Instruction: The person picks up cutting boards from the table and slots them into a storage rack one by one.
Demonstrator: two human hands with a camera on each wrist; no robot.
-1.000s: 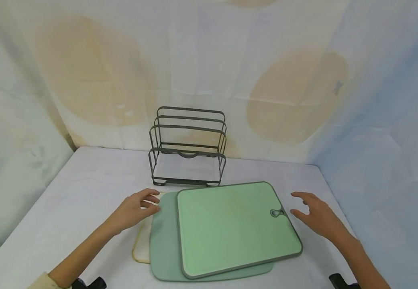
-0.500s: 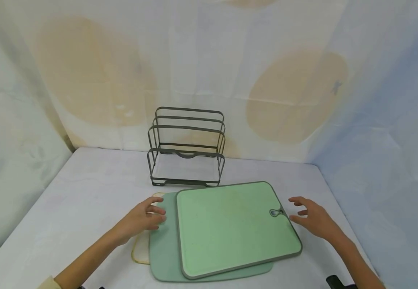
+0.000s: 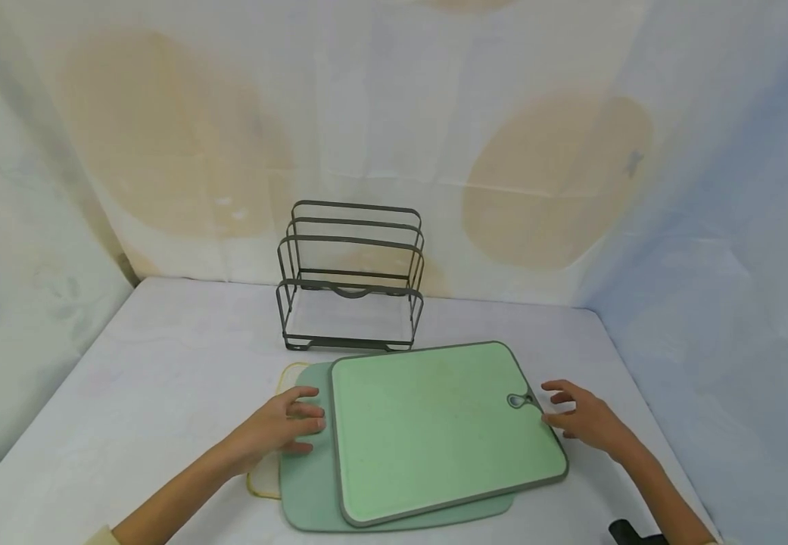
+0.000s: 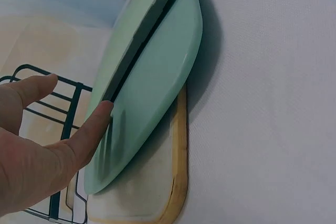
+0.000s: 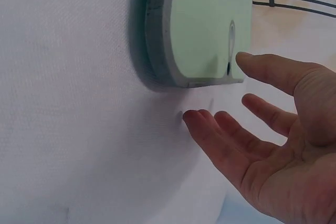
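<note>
Boards lie stacked at the bottom middle of the table (image 3: 162, 363). The light green cutting board (image 3: 434, 424) on top looks stiff, flat, maybe slippery; take its 2 side edges. Left hand (image 3: 278, 428) and right hand (image 3: 587, 420) are spread wide beside it, holding nothing.

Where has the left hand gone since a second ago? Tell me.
Yes: the left hand moved rightward and nearer, onto the teal board, toward the light green board.
</note>
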